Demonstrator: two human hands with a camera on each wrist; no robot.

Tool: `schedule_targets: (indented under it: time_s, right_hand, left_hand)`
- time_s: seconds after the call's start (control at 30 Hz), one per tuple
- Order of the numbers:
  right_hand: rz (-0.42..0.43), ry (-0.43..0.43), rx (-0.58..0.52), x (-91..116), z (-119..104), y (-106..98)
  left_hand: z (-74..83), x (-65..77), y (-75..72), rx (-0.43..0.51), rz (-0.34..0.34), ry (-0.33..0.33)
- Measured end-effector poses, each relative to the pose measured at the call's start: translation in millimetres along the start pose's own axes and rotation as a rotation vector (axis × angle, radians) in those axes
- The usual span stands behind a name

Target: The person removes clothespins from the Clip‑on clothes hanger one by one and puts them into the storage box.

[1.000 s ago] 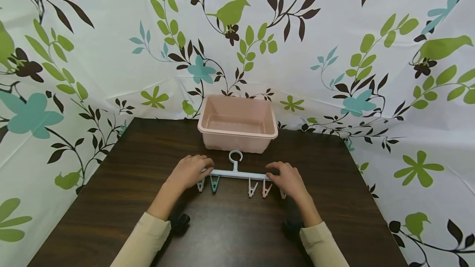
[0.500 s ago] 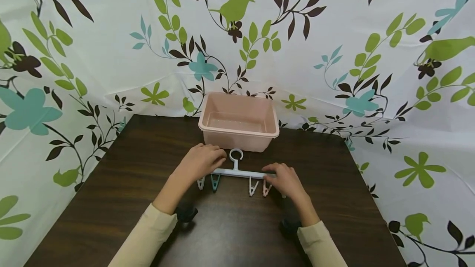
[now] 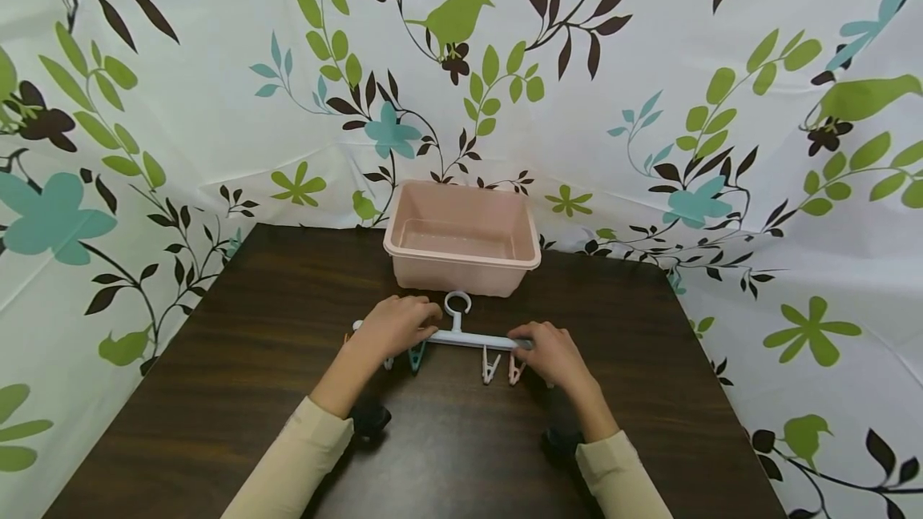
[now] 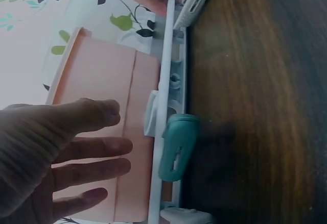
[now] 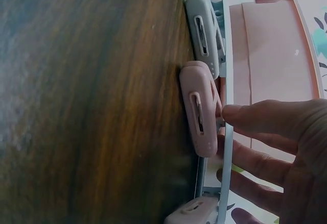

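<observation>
- The white hanger (image 3: 476, 339) is laid on the tabletop (image 3: 447, 447) across the space under and between the hands.
- Its bar is pinched by the right hand (image 3: 555, 352), the thumb set on one side and fingers passed round the other; its right end is covered by that hand in the head view.
- The left hand (image 3: 399, 325) is held over the bar's left part with fingers loosely extended; in the left wrist view nothing is gripped by it.
- The ring hook (image 3: 458, 303) is seen between the hands, pointed away from the person.
- A teal clip (image 4: 179, 147) is hung just beside the left hand; a pale clip (image 4: 186, 216) further left is cut off by the left wrist frame.
- A pink clip (image 5: 199, 109) is placed right beside the right thumb, with a grey clip (image 5: 204, 35) next to it, towards the left hand.
- A sliver of orange (image 3: 346, 338) is shown left of the left hand; its shape cannot be made out.
- A pink bin (image 3: 461, 272) is stood beyond the hands, its front base partly hidden by the left one.
</observation>
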State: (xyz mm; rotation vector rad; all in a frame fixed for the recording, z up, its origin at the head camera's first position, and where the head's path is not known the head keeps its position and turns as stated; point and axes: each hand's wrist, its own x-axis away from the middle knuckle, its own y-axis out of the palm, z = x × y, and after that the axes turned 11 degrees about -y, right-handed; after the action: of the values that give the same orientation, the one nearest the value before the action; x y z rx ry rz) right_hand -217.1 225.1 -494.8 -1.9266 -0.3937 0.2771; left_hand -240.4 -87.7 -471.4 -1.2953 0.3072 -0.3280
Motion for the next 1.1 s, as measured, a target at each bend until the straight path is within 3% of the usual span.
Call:
schedule_targets:
  time_s: [0.43, 1.1]
  right_hand:
    - [-0.006, -0.008, -0.004, -4, -4, 5]
    - [0.015, -0.044, -0.027, -6, -8, 9]
  left_hand:
    - [-3.0, -3.4, 12.6, 0.014, -0.099, -0.054]
    - [-3.4, -4.9, 26.5, 0.031, -0.074, -0.044]
